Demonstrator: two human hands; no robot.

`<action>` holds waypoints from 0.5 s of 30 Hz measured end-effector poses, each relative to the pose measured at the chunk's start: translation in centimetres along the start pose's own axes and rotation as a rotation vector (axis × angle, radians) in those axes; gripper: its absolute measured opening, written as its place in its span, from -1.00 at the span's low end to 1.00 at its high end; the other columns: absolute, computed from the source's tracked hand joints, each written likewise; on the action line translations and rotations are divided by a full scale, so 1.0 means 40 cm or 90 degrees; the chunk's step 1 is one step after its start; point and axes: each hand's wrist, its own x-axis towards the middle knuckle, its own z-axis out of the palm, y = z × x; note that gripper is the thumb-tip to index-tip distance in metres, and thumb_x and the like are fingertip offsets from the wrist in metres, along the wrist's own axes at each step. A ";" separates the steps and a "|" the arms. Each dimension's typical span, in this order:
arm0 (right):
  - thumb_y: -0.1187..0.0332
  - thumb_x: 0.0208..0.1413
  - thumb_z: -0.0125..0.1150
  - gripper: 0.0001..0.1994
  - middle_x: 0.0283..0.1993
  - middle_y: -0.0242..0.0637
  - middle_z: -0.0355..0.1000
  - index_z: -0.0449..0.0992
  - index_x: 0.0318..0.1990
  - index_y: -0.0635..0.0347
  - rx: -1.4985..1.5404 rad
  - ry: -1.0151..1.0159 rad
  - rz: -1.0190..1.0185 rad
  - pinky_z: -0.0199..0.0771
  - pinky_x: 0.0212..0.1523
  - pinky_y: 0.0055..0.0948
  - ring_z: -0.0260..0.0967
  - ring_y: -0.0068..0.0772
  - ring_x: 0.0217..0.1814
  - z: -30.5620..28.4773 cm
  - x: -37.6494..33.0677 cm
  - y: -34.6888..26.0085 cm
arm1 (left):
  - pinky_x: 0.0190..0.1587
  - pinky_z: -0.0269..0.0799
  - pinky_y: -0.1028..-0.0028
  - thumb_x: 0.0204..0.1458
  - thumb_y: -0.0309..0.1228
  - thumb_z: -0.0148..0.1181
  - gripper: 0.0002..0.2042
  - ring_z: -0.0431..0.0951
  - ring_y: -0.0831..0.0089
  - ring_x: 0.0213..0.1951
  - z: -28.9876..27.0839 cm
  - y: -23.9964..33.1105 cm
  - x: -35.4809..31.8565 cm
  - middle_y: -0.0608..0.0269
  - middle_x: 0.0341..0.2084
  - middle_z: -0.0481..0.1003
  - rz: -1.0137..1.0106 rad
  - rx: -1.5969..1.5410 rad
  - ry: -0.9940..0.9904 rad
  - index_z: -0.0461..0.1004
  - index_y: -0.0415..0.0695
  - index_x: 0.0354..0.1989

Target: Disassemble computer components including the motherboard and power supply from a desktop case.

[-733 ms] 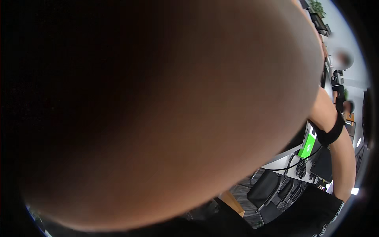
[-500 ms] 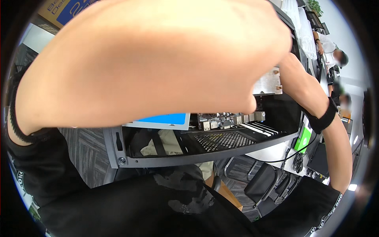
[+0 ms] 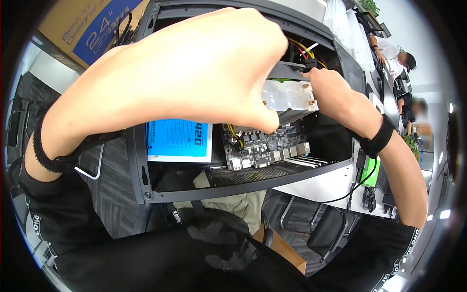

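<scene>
A tower CPU cooler (image 3: pixel 289 96) stands over the motherboard (image 3: pixel 265 151) inside an open black computer case (image 3: pixel 228 192). Its silver top plate shows copper-coloured pipe tips, and a dark fan frame (image 3: pixel 287 71) lies along its far side. My left hand (image 3: pixel 233 68) reaches across from the left, thumb at the cooler's near left end; its other fingers are hidden behind the hand, closed round that end. At the cooler's right end, my right hand (image 3: pixel 335 92) has its fingers curled against the fan's edge. The exact contact of those fingertips is partly hidden.
A blue-labelled power supply (image 3: pixel 180 141) sits in the case's left part. Yellow and red cables (image 3: pixel 306 51) run behind the cooler. A large monitor carton (image 3: pixel 87 34) stands far left. A green box (image 3: pixel 372 173) lies on the white table (image 3: pixel 321 187); people are at desks far right.
My left hand has moved left and lower in the picture, uncovering more of the cooler, motherboard and case. My right hand now shows at the cooler's right end. The view has shifted too.
</scene>
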 end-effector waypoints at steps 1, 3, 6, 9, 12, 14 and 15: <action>0.55 0.16 0.15 -0.84 -0.36 -0.05 0.61 0.57 -0.13 0.30 0.006 0.009 0.006 0.68 -0.25 -0.13 0.65 0.01 -0.26 -0.001 -0.001 0.002 | -0.17 0.51 0.27 -0.31 -0.28 0.49 -0.48 0.56 0.10 -0.30 -0.005 -0.005 0.005 -0.02 -0.38 0.51 -0.035 -0.007 -0.026 0.54 -0.38 -0.18; 0.56 0.16 0.13 -0.84 -0.37 -0.03 0.59 0.58 -0.14 0.28 0.023 -0.014 0.028 0.67 -0.27 -0.11 0.64 0.04 -0.28 -0.006 -0.005 0.007 | -0.23 0.51 0.33 -0.31 -0.28 0.49 -0.48 0.53 0.25 -0.33 -0.010 -0.021 0.025 0.04 -0.39 0.50 -0.206 -0.014 -0.119 0.55 -0.39 -0.18; 0.59 0.09 0.14 -0.85 -0.38 0.00 0.58 0.59 -0.21 0.27 0.071 -0.005 0.058 0.67 -0.24 -0.08 0.63 0.09 -0.27 -0.014 -0.013 0.014 | -0.26 0.52 0.39 -0.29 -0.27 0.49 -0.47 0.51 0.35 -0.33 -0.021 -0.034 0.035 0.13 -0.39 0.50 -0.227 -0.049 -0.114 0.57 -0.39 -0.14; 0.61 0.05 0.14 -0.86 -0.38 0.02 0.58 0.59 -0.26 0.28 0.103 0.023 0.077 0.67 -0.22 -0.06 0.63 0.10 -0.26 -0.029 -0.026 0.020 | -0.21 0.55 0.41 -0.30 -0.19 0.51 -0.39 0.50 0.38 -0.26 -0.035 -0.054 0.042 0.19 -0.36 0.49 -0.213 -0.042 -0.078 0.59 -0.39 -0.09; 0.62 0.03 0.16 -0.86 -0.34 0.05 0.60 0.62 -0.28 0.28 0.117 0.027 0.096 0.66 -0.19 -0.05 0.63 0.12 -0.24 -0.041 -0.029 0.026 | -0.15 0.59 0.39 -0.30 -0.11 0.51 -0.33 0.50 0.39 -0.16 -0.054 -0.072 0.046 0.18 -0.30 0.49 -0.250 -0.014 -0.086 0.60 -0.36 -0.03; 0.62 0.03 0.17 -0.84 -0.32 0.06 0.61 0.64 -0.27 0.28 0.132 0.030 0.098 0.66 -0.17 -0.06 0.63 0.11 -0.23 -0.045 -0.027 0.030 | -0.13 0.61 0.38 -0.28 -0.09 0.52 -0.33 0.50 0.39 -0.14 -0.068 -0.083 0.051 0.18 -0.29 0.48 -0.250 -0.049 -0.086 0.61 -0.35 -0.01; 0.62 0.02 0.17 -0.83 -0.30 0.05 0.61 0.65 -0.26 0.27 0.139 0.034 0.096 0.66 -0.16 -0.07 0.63 0.11 -0.22 -0.046 -0.026 0.032 | -0.11 0.62 0.38 -0.27 -0.09 0.52 -0.33 0.50 0.39 -0.13 -0.075 -0.084 0.053 0.18 -0.28 0.48 -0.247 -0.048 -0.088 0.61 -0.34 0.00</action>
